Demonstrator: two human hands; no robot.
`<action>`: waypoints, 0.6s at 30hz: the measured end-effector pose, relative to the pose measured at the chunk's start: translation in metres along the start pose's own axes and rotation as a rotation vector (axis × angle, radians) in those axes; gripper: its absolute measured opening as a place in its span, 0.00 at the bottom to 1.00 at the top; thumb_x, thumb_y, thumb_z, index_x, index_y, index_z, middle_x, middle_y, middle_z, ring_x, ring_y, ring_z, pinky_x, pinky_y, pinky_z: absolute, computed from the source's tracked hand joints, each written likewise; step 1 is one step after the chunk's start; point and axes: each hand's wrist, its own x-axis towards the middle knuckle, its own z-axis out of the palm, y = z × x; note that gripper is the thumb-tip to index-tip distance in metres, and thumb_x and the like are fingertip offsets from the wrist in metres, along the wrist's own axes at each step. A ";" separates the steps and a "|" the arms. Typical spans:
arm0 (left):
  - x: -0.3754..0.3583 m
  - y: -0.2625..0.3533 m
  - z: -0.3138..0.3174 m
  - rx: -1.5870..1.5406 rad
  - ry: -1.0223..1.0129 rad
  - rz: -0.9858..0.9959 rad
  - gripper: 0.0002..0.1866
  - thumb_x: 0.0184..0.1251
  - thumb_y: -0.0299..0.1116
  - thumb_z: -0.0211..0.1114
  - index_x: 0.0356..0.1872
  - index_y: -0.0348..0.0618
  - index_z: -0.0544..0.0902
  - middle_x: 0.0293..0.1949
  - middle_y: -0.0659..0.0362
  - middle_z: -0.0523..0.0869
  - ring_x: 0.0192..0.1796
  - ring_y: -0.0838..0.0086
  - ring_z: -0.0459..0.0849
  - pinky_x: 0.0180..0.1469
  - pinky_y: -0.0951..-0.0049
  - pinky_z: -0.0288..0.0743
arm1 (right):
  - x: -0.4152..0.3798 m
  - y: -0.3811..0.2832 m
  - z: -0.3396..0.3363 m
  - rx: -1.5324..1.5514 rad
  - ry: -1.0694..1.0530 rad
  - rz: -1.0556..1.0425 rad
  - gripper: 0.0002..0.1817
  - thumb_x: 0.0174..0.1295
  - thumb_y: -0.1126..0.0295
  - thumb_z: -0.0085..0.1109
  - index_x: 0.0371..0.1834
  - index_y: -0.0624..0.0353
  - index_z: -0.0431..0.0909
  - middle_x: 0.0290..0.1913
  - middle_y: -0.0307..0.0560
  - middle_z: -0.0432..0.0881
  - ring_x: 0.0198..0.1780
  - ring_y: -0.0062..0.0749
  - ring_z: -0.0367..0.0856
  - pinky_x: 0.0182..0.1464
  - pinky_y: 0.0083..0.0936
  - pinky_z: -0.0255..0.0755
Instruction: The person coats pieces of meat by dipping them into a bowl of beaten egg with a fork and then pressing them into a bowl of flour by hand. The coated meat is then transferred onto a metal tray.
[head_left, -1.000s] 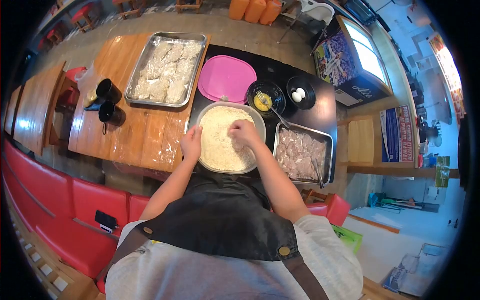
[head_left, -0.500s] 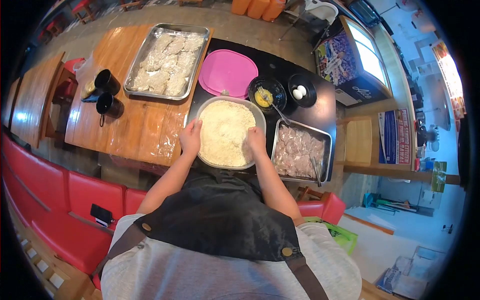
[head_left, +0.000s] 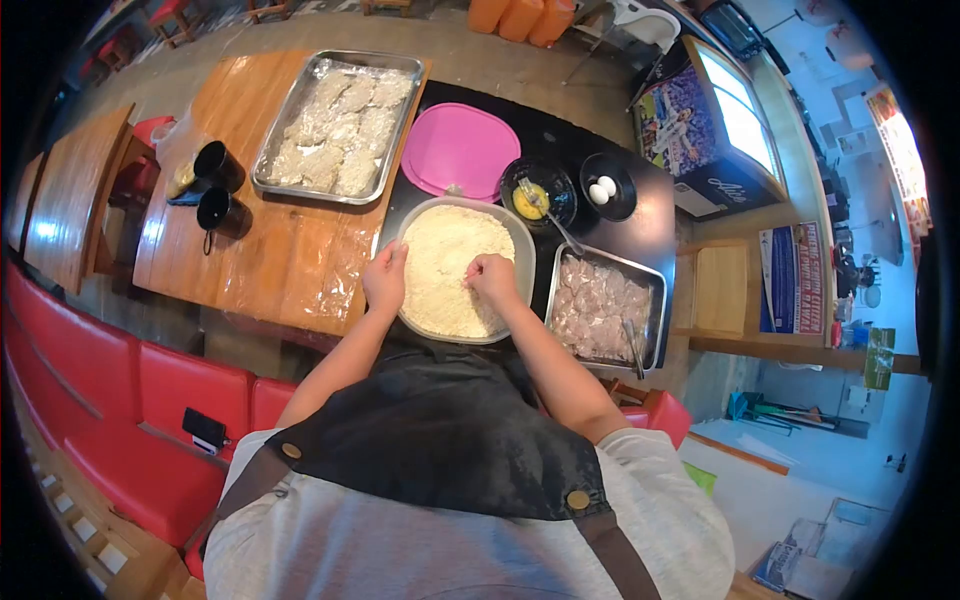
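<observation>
A pale plastic tub (head_left: pixel 524 262) full of cream-coloured crumbs (head_left: pixel 450 250) sits close in front of me. My left hand (head_left: pixel 385 277) grips its left rim, thumb on top. Over the right part of the crumbs is my right hand (head_left: pixel 491 279), its fingers pinched together; what they hold, if anything, is hidden. Behind the tub lies a pink lid (head_left: pixel 460 148). A dark bowl (head_left: pixel 565 205) with beaten egg (head_left: pixel 530 202) and a fork (head_left: pixel 555 225) stands beyond. To the right, a metal tray (head_left: pixel 662 300) holds raw meat pieces (head_left: pixel 600 300) and a metal utensil (head_left: pixel 633 345).
A large metal tray (head_left: pixel 262 180) of coated pieces (head_left: pixel 345 125) lies on the wooden table (head_left: pixel 270 255). Two black mugs (head_left: pixel 222 212) stand left of it. A black bowl (head_left: pixel 625 200) holds white eggs (head_left: pixel 602 190). Red bench seats (head_left: pixel 190 385) run along the near left.
My right hand has left the tub's right side and moved left over the crumbs, fingers pinched. My left hand stays on the left rim.
</observation>
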 end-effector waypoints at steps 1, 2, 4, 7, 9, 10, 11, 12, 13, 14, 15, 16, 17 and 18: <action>0.001 -0.001 -0.001 0.027 0.003 0.014 0.18 0.62 0.39 0.60 0.48 0.39 0.79 0.32 0.55 0.85 0.34 0.79 0.80 0.40 0.78 0.71 | 0.001 0.003 -0.006 -0.008 0.009 -0.004 0.09 0.35 0.75 0.71 0.19 0.61 0.79 0.18 0.41 0.79 0.21 0.21 0.76 0.26 0.21 0.70; 0.001 -0.001 -0.001 0.059 0.009 0.024 0.17 0.62 0.39 0.60 0.48 0.39 0.79 0.33 0.54 0.85 0.35 0.79 0.80 0.39 0.77 0.71 | -0.001 0.006 -0.012 0.004 -0.056 0.042 0.09 0.35 0.75 0.72 0.19 0.61 0.79 0.18 0.41 0.79 0.21 0.21 0.76 0.25 0.21 0.70; 0.001 0.000 -0.001 0.028 0.001 0.010 0.17 0.62 0.39 0.60 0.48 0.40 0.79 0.33 0.54 0.85 0.35 0.79 0.80 0.39 0.77 0.71 | -0.004 0.009 -0.018 0.031 -0.173 0.157 0.10 0.34 0.74 0.72 0.19 0.60 0.80 0.19 0.41 0.79 0.21 0.21 0.75 0.26 0.21 0.69; 0.002 -0.004 -0.001 0.001 0.001 0.012 0.17 0.62 0.39 0.59 0.49 0.40 0.79 0.32 0.54 0.85 0.34 0.78 0.80 0.38 0.77 0.71 | -0.018 0.014 0.003 0.033 0.016 0.090 0.09 0.34 0.74 0.72 0.19 0.60 0.80 0.19 0.41 0.79 0.21 0.21 0.74 0.26 0.21 0.69; 0.000 -0.009 0.000 0.002 0.007 0.027 0.18 0.63 0.39 0.59 0.49 0.40 0.79 0.32 0.54 0.85 0.33 0.78 0.80 0.38 0.77 0.71 | -0.023 0.015 0.000 0.047 0.015 0.087 0.09 0.34 0.75 0.72 0.19 0.60 0.80 0.18 0.41 0.79 0.21 0.21 0.75 0.26 0.21 0.69; 0.001 -0.011 0.000 -0.012 -0.006 0.020 0.18 0.62 0.40 0.59 0.48 0.40 0.79 0.31 0.54 0.85 0.33 0.78 0.80 0.37 0.77 0.70 | -0.021 0.014 -0.001 0.059 0.013 0.071 0.09 0.34 0.75 0.72 0.19 0.60 0.80 0.18 0.41 0.78 0.21 0.21 0.75 0.26 0.21 0.69; 0.003 -0.008 0.000 -0.030 -0.014 0.012 0.18 0.62 0.40 0.59 0.48 0.40 0.79 0.31 0.54 0.85 0.32 0.78 0.80 0.37 0.77 0.70 | -0.020 0.013 -0.007 0.058 0.013 0.068 0.09 0.34 0.75 0.72 0.19 0.60 0.80 0.18 0.41 0.78 0.21 0.21 0.75 0.26 0.21 0.69; 0.004 -0.006 0.000 -0.031 -0.008 0.012 0.18 0.62 0.40 0.59 0.48 0.40 0.79 0.31 0.54 0.85 0.32 0.78 0.80 0.37 0.77 0.70 | -0.019 0.012 -0.013 0.031 0.057 0.044 0.07 0.35 0.75 0.70 0.19 0.60 0.80 0.19 0.45 0.78 0.22 0.29 0.76 0.27 0.25 0.70; 0.003 -0.004 -0.001 -0.009 -0.009 0.029 0.18 0.63 0.40 0.59 0.48 0.39 0.79 0.31 0.55 0.85 0.32 0.79 0.79 0.37 0.77 0.70 | -0.020 0.011 -0.016 0.006 0.098 0.025 0.05 0.37 0.75 0.68 0.18 0.60 0.80 0.21 0.50 0.78 0.23 0.37 0.77 0.28 0.30 0.71; 0.000 -0.002 -0.003 0.016 -0.016 0.045 0.18 0.63 0.40 0.59 0.47 0.39 0.79 0.30 0.56 0.84 0.32 0.79 0.79 0.37 0.77 0.70 | -0.010 0.003 -0.019 -0.010 0.086 -0.107 0.04 0.44 0.72 0.61 0.19 0.61 0.79 0.23 0.52 0.78 0.27 0.44 0.77 0.34 0.34 0.71; -0.002 -0.001 -0.005 0.024 -0.020 0.040 0.18 0.63 0.40 0.59 0.47 0.39 0.79 0.30 0.56 0.84 0.32 0.79 0.79 0.37 0.77 0.70 | 0.001 -0.007 -0.018 -0.050 0.123 -0.270 0.06 0.46 0.70 0.60 0.23 0.62 0.80 0.25 0.51 0.78 0.30 0.42 0.77 0.36 0.33 0.71; -0.002 0.001 -0.004 0.038 -0.031 0.022 0.17 0.64 0.39 0.58 0.47 0.36 0.79 0.32 0.59 0.83 0.35 0.81 0.77 0.39 0.79 0.70 | 0.015 -0.018 -0.015 -0.092 0.165 -0.437 0.08 0.48 0.69 0.58 0.27 0.62 0.80 0.27 0.50 0.79 0.33 0.40 0.78 0.39 0.31 0.71; -0.002 0.003 -0.004 0.052 -0.042 0.006 0.16 0.66 0.37 0.56 0.46 0.34 0.79 0.35 0.61 0.83 0.38 0.83 0.76 0.42 0.80 0.70 | 0.031 -0.028 -0.009 -0.089 0.134 -0.493 0.08 0.50 0.69 0.56 0.29 0.61 0.80 0.29 0.51 0.78 0.36 0.43 0.77 0.43 0.34 0.69; -0.002 0.004 -0.003 0.055 -0.042 0.011 0.16 0.66 0.37 0.56 0.46 0.34 0.79 0.35 0.61 0.83 0.38 0.83 0.76 0.42 0.80 0.70 | 0.044 -0.038 -0.002 -0.087 0.102 -0.551 0.09 0.51 0.69 0.54 0.31 0.60 0.80 0.31 0.53 0.77 0.39 0.46 0.75 0.46 0.36 0.68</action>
